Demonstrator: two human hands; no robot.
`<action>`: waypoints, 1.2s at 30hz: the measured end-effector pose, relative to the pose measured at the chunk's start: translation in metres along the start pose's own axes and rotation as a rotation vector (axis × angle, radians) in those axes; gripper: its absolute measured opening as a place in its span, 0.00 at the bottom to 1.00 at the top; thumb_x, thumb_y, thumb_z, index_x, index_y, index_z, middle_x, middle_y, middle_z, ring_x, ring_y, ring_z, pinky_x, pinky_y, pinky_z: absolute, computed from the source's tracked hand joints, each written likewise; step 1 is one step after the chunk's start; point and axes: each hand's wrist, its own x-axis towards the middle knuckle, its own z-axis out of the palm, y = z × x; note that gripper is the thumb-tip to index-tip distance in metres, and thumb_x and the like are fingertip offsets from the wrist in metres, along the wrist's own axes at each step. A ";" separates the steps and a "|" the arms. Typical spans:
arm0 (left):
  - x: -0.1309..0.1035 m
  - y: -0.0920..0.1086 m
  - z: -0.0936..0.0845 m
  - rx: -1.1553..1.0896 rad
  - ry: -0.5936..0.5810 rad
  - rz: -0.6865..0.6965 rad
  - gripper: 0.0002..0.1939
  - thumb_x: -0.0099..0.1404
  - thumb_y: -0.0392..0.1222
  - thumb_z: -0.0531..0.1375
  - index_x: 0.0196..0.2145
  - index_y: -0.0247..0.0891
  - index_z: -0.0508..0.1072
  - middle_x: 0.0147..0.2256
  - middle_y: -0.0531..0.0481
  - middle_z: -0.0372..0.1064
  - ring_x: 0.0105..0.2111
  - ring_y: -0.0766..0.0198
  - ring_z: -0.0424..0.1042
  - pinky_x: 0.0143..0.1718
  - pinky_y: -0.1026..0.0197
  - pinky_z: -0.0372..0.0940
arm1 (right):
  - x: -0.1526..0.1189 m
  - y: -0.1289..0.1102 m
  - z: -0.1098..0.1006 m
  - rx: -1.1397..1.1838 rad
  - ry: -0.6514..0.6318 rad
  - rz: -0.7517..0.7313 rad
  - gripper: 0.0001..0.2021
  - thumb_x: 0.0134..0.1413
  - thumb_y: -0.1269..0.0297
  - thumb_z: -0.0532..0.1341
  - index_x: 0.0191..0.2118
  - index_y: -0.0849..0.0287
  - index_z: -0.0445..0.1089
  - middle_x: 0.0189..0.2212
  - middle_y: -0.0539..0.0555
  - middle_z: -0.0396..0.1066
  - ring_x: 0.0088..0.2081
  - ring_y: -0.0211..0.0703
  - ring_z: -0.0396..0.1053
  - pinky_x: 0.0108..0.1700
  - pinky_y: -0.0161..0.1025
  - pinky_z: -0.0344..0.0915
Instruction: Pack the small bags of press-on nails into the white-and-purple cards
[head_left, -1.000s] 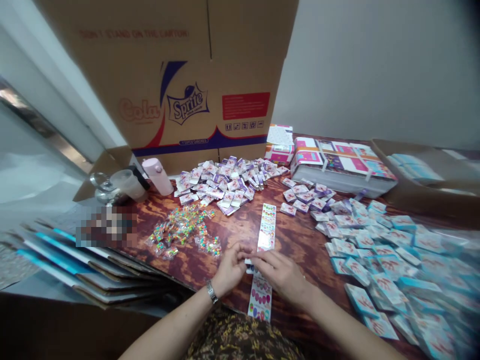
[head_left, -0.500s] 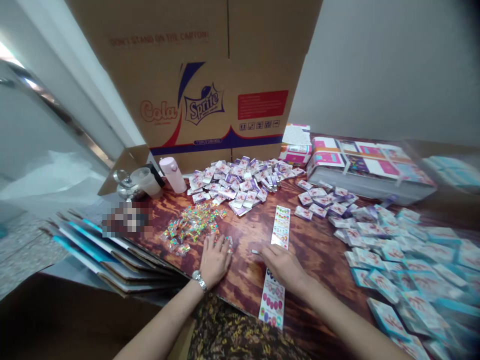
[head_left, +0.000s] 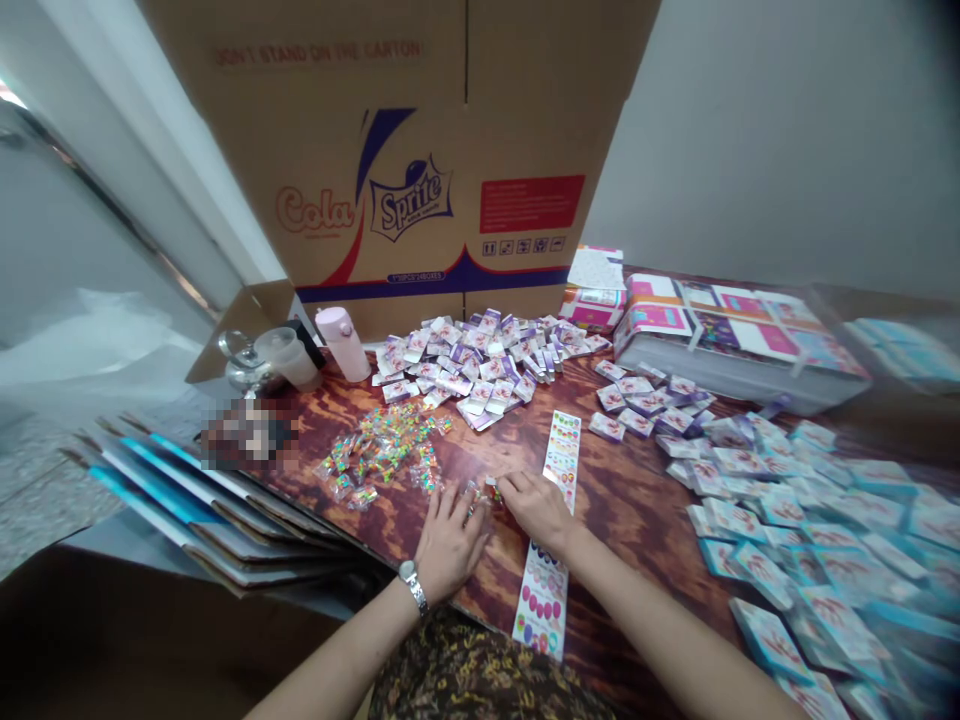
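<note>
My left hand [head_left: 452, 540], with a metal watch on its wrist, lies palm down on the table, fingers stretched out. Its fingertips touch small clear-wrapped bits beside the pile of colourful wrapped candies [head_left: 394, 440]. Close by, my right hand [head_left: 536, 510] is closed in a pinch on a small white piece [head_left: 492, 481]; its exact kind is too small to tell. A bit of coloured wrapper shows by those fingertips. Under the right wrist runs a long sticker strip [head_left: 541, 600] with rows of round coloured pictures.
Small purple-and-white boxes [head_left: 491, 370] are heaped at the back. Many blue-and-white boxes [head_left: 825, 540] cover the right side. A large carton [head_left: 390, 200] stands behind, with a pink bottle [head_left: 343, 345] before it. Folded cardboard sheets [head_left: 225, 520] lean at the left edge.
My left hand has slid right, away from the candy pile, drawing wrapped bits along. My right hand has moved left with the small white piece, and the two hands are now nearly together.
</note>
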 end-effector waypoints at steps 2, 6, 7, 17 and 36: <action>-0.001 0.001 0.000 0.002 0.002 -0.010 0.19 0.64 0.42 0.51 0.52 0.39 0.63 0.52 0.40 0.60 0.56 0.44 0.52 0.53 0.36 0.48 | -0.002 -0.002 0.003 -0.017 -0.033 -0.046 0.07 0.55 0.74 0.54 0.37 0.59 0.67 0.32 0.56 0.70 0.35 0.45 0.67 0.36 0.39 0.63; -0.001 0.003 -0.001 0.010 -0.003 -0.022 0.21 0.64 0.42 0.51 0.54 0.39 0.61 0.51 0.39 0.61 0.54 0.45 0.54 0.53 0.37 0.49 | -0.003 -0.004 0.007 0.000 -0.074 -0.060 0.07 0.55 0.75 0.55 0.36 0.60 0.68 0.32 0.56 0.71 0.35 0.46 0.67 0.37 0.39 0.63; 0.000 0.004 -0.001 0.013 -0.004 -0.027 0.21 0.64 0.43 0.51 0.55 0.39 0.60 0.51 0.39 0.61 0.54 0.45 0.55 0.53 0.37 0.49 | -0.002 -0.004 0.007 0.008 -0.081 -0.055 0.07 0.55 0.75 0.55 0.36 0.60 0.68 0.32 0.57 0.71 0.35 0.46 0.67 0.37 0.39 0.63; 0.012 0.007 0.009 0.056 0.067 0.042 0.20 0.64 0.48 0.50 0.50 0.36 0.65 0.57 0.42 0.54 0.59 0.45 0.47 0.57 0.36 0.43 | 0.015 0.015 0.000 0.110 -0.150 0.047 0.08 0.57 0.72 0.52 0.37 0.58 0.68 0.33 0.53 0.72 0.37 0.41 0.68 0.35 0.33 0.61; 0.017 0.026 0.022 -0.094 0.033 0.057 0.23 0.60 0.44 0.54 0.53 0.34 0.61 0.53 0.39 0.58 0.56 0.46 0.52 0.56 0.38 0.45 | -0.006 -0.008 0.007 -0.054 -0.148 0.085 0.09 0.55 0.76 0.54 0.40 0.61 0.66 0.37 0.57 0.71 0.38 0.45 0.68 0.38 0.36 0.64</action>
